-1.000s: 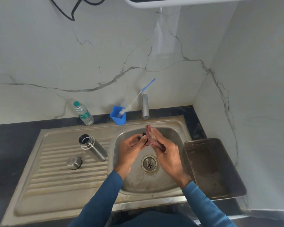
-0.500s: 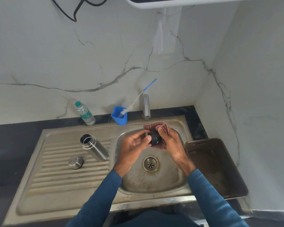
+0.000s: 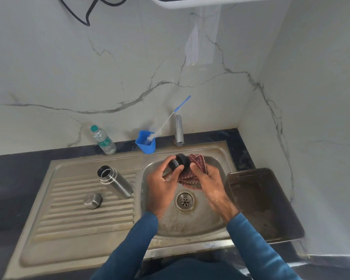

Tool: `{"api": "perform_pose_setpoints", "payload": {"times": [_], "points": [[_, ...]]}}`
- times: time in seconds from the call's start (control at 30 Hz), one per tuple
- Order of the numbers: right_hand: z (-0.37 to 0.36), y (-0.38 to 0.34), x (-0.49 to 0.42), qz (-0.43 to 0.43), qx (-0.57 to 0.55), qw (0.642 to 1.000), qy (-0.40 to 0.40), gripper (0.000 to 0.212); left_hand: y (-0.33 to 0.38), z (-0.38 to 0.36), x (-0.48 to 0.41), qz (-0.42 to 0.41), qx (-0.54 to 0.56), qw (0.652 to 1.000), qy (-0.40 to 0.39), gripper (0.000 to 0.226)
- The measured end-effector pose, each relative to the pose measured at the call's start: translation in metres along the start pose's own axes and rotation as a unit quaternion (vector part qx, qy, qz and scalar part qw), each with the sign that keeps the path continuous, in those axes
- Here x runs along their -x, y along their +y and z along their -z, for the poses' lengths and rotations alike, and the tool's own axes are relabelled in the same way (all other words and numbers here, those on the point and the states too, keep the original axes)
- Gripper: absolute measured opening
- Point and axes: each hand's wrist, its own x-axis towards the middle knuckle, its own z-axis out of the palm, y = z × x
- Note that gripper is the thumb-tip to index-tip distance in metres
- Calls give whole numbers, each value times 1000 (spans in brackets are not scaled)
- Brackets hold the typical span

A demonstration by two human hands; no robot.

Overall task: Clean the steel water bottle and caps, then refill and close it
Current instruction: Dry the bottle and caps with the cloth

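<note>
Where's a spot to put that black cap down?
The ribbed drainboard is bare in front of the steel bottle and steel cap. The brown tray on the right looks bare too. The left hand holding the black cap, right hand and cloth crowd the basin.

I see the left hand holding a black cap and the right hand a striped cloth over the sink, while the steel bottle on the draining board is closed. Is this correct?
Not quite. The head view shows the steel bottle open, with a steel cap lying beside it on the draining board. The rest is right.
</note>
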Motion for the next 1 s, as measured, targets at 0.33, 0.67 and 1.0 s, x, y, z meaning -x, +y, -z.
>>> {"api": "perform_pose_setpoints", "payload": {"times": [0.33, 0.67, 1.0], "points": [[-4, -13, 2, 129, 262, 955, 40, 18, -18, 13, -10, -113, -172, 976, -72, 31], [0, -18, -17, -22, 14, 997, -74, 24, 6, 12, -8, 40, 46, 996, -66, 32], [-3, -5, 0, 71, 128, 989, -25, 25, 0, 5, -5, 11, -6, 1000, 22, 28]]}}
